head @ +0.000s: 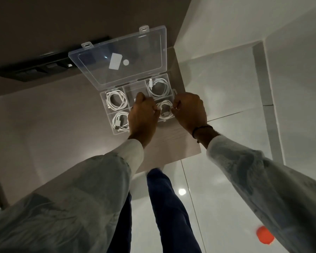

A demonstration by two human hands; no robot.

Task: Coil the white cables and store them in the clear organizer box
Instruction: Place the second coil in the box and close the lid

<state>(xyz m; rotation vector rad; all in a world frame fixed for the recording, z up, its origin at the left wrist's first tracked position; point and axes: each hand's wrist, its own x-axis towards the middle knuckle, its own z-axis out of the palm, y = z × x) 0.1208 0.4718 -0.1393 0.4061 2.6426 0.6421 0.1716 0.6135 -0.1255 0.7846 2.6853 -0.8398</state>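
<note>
Both hands over clear organizer box (106,105) on table (171,141), lid up. Left hand (142,114) and right hand (189,110) grip closed on coiled white cable (165,109) in near-right compartment; 3 other coils stored.

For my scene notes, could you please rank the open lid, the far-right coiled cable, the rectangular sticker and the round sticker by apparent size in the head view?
1. open lid
2. far-right coiled cable
3. rectangular sticker
4. round sticker
</note>
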